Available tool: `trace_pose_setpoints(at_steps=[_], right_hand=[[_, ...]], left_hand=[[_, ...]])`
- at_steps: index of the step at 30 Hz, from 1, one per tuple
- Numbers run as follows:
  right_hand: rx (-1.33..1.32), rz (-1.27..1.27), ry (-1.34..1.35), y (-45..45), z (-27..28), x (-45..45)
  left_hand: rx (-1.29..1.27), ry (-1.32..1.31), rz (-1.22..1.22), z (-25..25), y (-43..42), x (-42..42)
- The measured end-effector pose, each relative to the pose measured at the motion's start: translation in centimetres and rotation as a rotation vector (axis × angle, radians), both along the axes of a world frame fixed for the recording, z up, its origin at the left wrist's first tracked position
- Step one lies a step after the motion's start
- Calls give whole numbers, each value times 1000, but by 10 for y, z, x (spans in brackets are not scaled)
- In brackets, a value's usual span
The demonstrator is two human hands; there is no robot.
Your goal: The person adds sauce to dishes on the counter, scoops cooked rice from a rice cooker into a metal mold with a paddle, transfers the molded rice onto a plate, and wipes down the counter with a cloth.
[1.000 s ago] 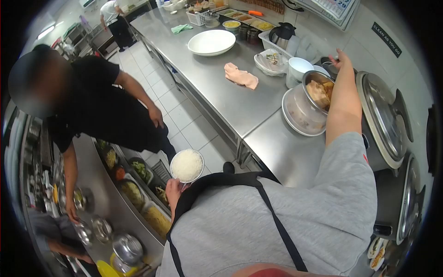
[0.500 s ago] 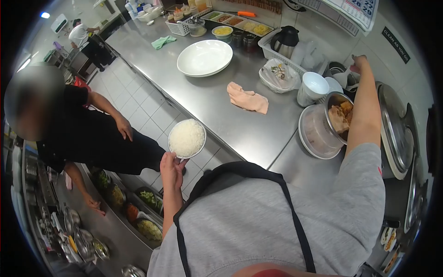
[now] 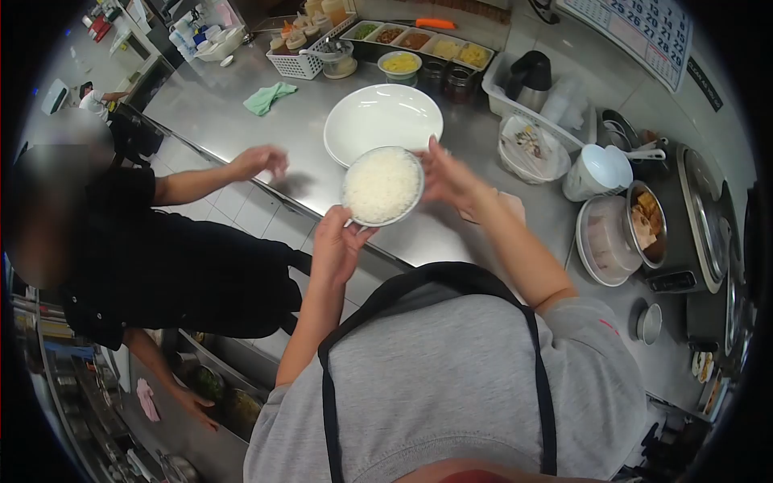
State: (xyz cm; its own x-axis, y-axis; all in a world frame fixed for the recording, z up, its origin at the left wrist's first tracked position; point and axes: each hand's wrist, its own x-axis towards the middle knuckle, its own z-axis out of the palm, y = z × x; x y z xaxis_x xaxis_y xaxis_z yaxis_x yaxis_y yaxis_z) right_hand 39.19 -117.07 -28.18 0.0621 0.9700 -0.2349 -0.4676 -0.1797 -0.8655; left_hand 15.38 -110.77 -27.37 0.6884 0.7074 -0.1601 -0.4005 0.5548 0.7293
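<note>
My left hand [image 3: 335, 240] grips the near left rim of a bowl of white rice [image 3: 382, 185], thumb on top and fingers beneath. At the bowl's right side is my right hand [image 3: 448, 177], fingers spread; whether they touch the rim I cannot tell. Just beyond the bowl lies a large white plate [image 3: 378, 113] on the steel counter [image 3: 298, 153]. A pinkish cloth [image 3: 510, 208] is partly hidden under my right forearm.
A co-worker [image 3: 177, 249] in black stands at left, one hand over the counter edge. Condiment trays [image 3: 415, 40] and a green cloth [image 3: 270, 97] lie at the back. At right are white bowls [image 3: 600, 171], a metal bowl of food [image 3: 646, 221] and a large cooker [image 3: 700, 217].
My right hand has left the utensil pot at far right and come to the rice bowl. The bowl has moved right toward the plate. The co-worker's hand has risen to the counter edge.
</note>
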Motion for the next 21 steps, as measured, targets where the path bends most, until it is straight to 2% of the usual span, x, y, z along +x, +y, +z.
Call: trace_pose_setpoints(at_steps=[1,2,4,5,8,9,10,11,13,14,16,17,19,21], right_hand=[[13,4,293,12,-16,-20],[10,0,292,14,-11,-33],[116,46,627,15,5,-55],[109,34,633,19,4,-56],[136,-127,665,33,3,-44],[183,-239,659,40,3,-38],[232,-351,652,48,4,-30],[235,-355,650,60,0,-13],[274,-519,200,90,-21,28],[272,-525,201,105,-29,42],[188,-512,-926,129,-40,59],[185,-513,-924,131,-34,50],[-96,5,-1790,131,-11,11],[-137,3,-1864,141,-16,4]], left_hand=[[-2,-1,-4,1,8,4],[-19,7,-21,3,12,11],[-32,26,-58,-8,26,18],[-42,33,-66,-6,34,21],[364,319,-77,-3,59,29],[361,317,-81,-5,71,27],[537,377,-7,-5,83,23],[716,431,69,-3,95,19],[517,406,105,-7,116,10],[499,424,125,-7,123,5],[471,455,153,-7,135,0],[471,458,151,-8,140,0],[513,434,121,-12,151,5],[567,429,106,-9,164,21]])
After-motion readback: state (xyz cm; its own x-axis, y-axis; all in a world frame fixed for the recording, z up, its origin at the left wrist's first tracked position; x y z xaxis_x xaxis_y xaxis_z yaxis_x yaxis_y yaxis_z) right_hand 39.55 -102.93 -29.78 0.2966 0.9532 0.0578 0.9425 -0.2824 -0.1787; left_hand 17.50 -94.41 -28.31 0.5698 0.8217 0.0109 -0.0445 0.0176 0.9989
